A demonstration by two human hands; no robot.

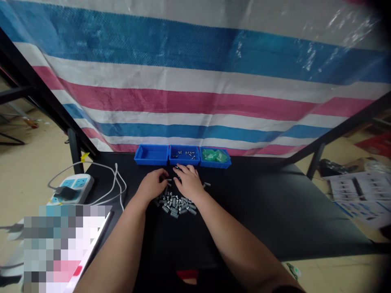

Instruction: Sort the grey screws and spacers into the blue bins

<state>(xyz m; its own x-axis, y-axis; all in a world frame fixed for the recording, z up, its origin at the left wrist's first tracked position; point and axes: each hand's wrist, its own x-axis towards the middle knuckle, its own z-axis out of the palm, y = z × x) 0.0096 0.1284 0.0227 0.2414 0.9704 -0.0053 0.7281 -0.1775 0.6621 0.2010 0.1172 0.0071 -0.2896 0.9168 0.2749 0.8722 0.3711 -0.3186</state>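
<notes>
My left hand (153,184) rests low over the black table, its fingers curved and a gap between thumb and fingertips. Small grey cylindrical pieces lie against its thumb side. To its right, my right hand (188,182) is spread palm down, fingers reaching toward the middle blue bin. A small metallic bit shows by its index fingertip; whether it is touched I cannot tell. Nearer to me, between the wrists, lies a loose pile of grey cylinders and silver screws (174,203). One more grey cylinder (207,184) sits just right of my right hand.
Three blue bins line the back: an empty left bin (152,154), a middle bin (184,162) with small screws, and a right bin (215,164) holding green plastic bags. A power strip (87,185) with a white cable (115,179) stands left. Behind hangs a striped sheet (195,99).
</notes>
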